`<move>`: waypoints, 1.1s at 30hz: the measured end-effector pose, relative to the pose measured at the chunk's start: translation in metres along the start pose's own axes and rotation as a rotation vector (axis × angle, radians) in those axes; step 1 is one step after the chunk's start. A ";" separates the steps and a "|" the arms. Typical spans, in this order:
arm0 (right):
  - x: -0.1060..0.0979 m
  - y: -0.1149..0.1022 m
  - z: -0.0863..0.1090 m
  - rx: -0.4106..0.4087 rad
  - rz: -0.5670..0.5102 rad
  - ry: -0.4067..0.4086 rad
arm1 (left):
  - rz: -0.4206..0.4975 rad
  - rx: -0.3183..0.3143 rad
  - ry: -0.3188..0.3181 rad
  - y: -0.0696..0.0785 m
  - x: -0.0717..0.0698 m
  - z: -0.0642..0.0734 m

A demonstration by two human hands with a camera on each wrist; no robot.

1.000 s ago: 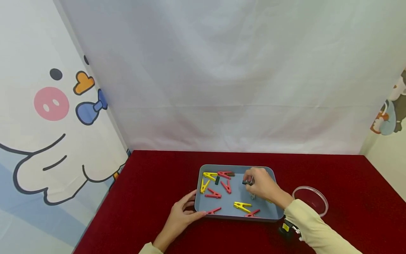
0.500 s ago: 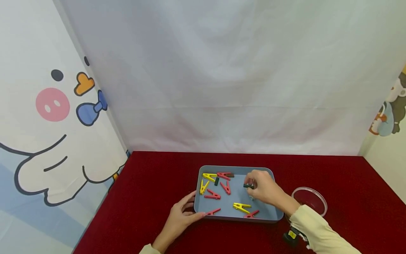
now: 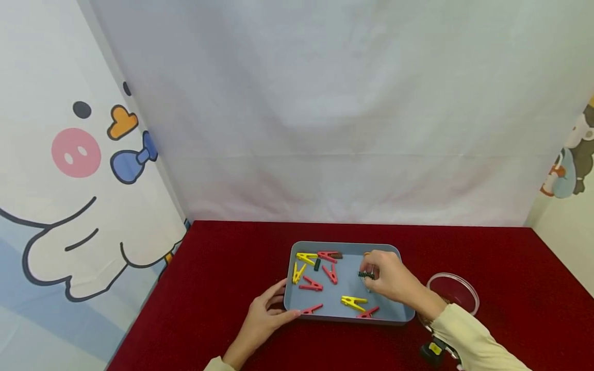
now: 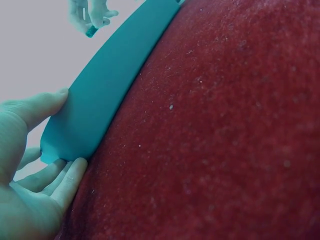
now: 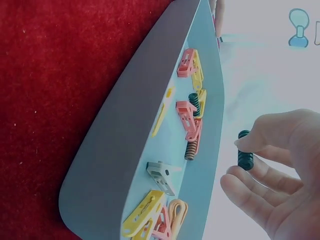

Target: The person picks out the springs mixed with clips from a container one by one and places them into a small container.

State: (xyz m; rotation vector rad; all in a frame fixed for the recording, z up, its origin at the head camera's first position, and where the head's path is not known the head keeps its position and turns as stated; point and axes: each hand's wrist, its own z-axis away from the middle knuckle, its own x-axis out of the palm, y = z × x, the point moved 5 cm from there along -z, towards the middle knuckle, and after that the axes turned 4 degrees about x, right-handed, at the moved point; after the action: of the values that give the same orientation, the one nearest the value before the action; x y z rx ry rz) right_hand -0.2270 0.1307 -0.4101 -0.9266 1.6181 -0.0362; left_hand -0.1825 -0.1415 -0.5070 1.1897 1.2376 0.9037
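A blue-grey tray (image 3: 385,310) lies on the red cloth, with red and yellow clothes pegs (image 3: 331,274) scattered in it. My left hand (image 3: 262,317) holds its near left corner; in the left wrist view the thumb lies at the rim and the other fingers bend against the end wall. Over the tray's right half, my right hand (image 3: 389,277) pinches a dark green coil spring (image 5: 245,150) between thumb and fingers. The spring's upper part is partly covered by the thumb in the right wrist view. A grey peg (image 5: 163,176) lies below that hand.
Another dark green spring (image 3: 317,265) and a brown spring (image 3: 336,255) lie among the pegs at the tray's left. A clear round dish (image 3: 472,289) stands right of the tray, partly behind the right forearm. A pale curtain (image 3: 352,113) hangs behind the table.
Still gripping the spring, my right hand has moved slightly toward me and to the right. The left hand stays at the tray corner.
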 end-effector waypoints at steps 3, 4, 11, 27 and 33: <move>-0.004 -0.002 0.001 0.001 -0.003 -0.005 | 0.002 0.008 0.001 0.000 0.000 -0.001; -0.005 -0.003 0.002 0.003 -0.005 -0.007 | 0.003 0.010 -0.001 0.000 0.000 -0.001; -0.015 -0.009 0.006 0.000 -0.014 -0.011 | -0.008 0.007 0.008 0.000 0.000 -0.001; -0.031 -0.015 0.019 -0.034 -0.016 -0.010 | -0.009 -0.016 0.011 0.000 -0.001 -0.001; -0.032 -0.014 0.024 -0.039 -0.033 -0.009 | -0.009 -0.023 0.010 -0.001 0.000 -0.002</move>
State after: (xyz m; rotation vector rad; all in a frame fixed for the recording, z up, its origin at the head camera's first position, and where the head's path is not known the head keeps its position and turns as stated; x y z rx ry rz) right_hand -0.2006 0.1503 -0.3838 -0.9818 1.6001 -0.0233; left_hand -0.1848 -0.1415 -0.5083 1.1620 1.2359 0.9162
